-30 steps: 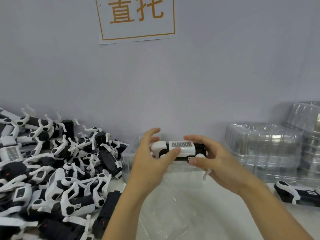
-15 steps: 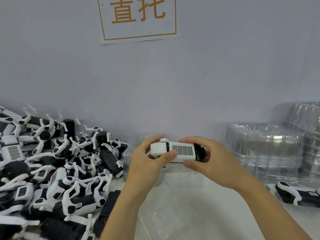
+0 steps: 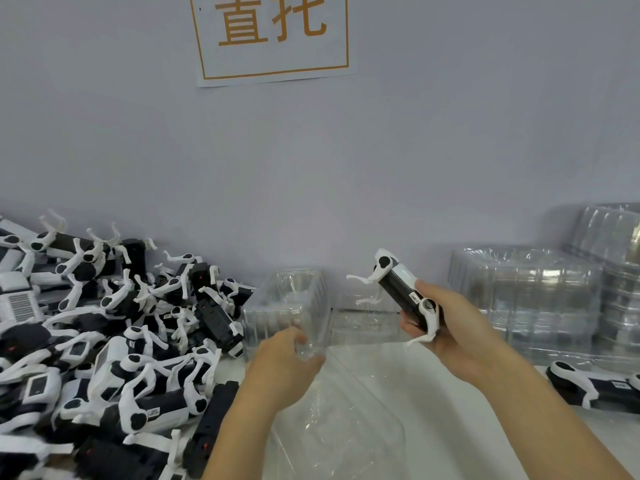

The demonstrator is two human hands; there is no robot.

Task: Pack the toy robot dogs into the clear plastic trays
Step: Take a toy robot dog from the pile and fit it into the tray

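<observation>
Clear plastic tray (image 3: pixel 291 306) gripped by left hand (image 3: pixel 280 365); right hand (image 3: pixel 450 327) fingers grasp one toy robot dog (image 3: pixel 401 296).

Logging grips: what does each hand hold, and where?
Right hand grips the toy robot dog at its lower end; left hand grips the clear tray by its near rim.

A heap of toy robot dogs (image 3: pixel 114 344) fills the lower left of the frame. Just right of it, at centre, a clear tray (image 3: pixel 287 306) is gripped at its near edge by the left hand (image 3: pixel 287 365). Right of centre, the right hand (image 3: pixel 446 327) holds one toy dog (image 3: pixel 401 296) tilted. Stacked trays (image 3: pixel 540 306) stand at far right, another dog (image 3: pixel 595 384) before them. A sign (image 3: pixel 273 36) hangs on the wall at the top, centre-left.
</observation>
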